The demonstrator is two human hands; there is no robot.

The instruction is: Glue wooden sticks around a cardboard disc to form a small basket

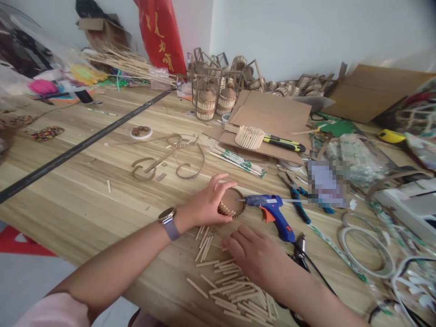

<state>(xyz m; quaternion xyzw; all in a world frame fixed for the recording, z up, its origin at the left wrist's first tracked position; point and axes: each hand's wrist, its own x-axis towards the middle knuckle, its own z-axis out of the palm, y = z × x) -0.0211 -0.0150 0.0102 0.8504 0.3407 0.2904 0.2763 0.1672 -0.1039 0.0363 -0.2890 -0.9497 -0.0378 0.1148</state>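
My left hand [206, 202], with a watch on its wrist, curls its thumb and fingers round the near left side of a small round basket-like piece [227, 210]. Short wooden sticks line part of that ring. My right hand [250, 252] is closed just below, fingertips bent down and hidden, so whatever it pinches does not show. Under and beside it lies a pile of short wooden sticks [235, 290]. A blue hot glue gun [277, 213] with an orange trigger rests to the right, its nozzle at the ring's far right edge.
Pliers [298, 200] lie right of the glue gun, near rolls of tape [366, 252]. Behind are a cardboard sheet [269, 111], a yellow-black utility knife [284, 143] and several small lantern-like baskets [206, 104]. A dark strip [85, 141] crosses the table at left; curled bands [146, 169] lie mid-table.
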